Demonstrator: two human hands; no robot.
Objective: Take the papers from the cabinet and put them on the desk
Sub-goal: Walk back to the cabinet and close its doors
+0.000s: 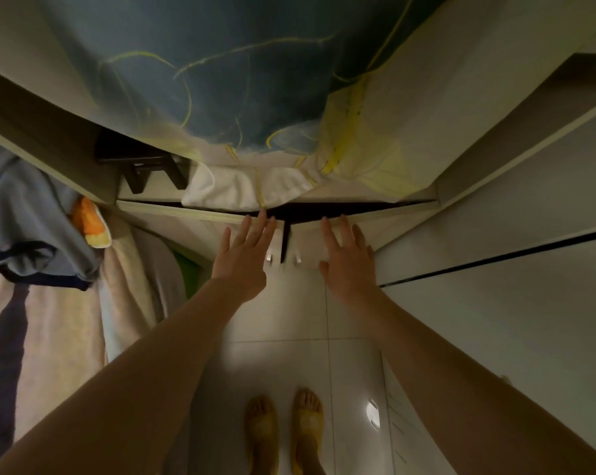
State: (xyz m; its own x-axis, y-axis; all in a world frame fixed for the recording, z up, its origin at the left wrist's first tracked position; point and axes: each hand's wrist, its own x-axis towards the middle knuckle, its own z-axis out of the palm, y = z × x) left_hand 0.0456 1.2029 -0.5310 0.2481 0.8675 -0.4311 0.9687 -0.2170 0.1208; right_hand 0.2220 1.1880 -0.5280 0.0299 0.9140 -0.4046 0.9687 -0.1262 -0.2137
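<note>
Left hand [243, 255] and right hand [346, 258], both spread, flank white double cabinet doors [252, 231]' centre seam; papers unseen.

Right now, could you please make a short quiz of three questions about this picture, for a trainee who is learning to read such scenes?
1. True or false: the left hand is holding papers.
2. Multiple choice: where are the two small metal knobs? A) on the tiled floor; B) between the two hands, on the cabinet doors; C) on the blue bedding.
3. Fill in: the right hand has its fingers ____ (spread or closed in a fist).

Key
1. False: both hands are empty and no papers are visible.
2. B.
3. Spread, with the fingertips up at the top edge of the door.
</note>
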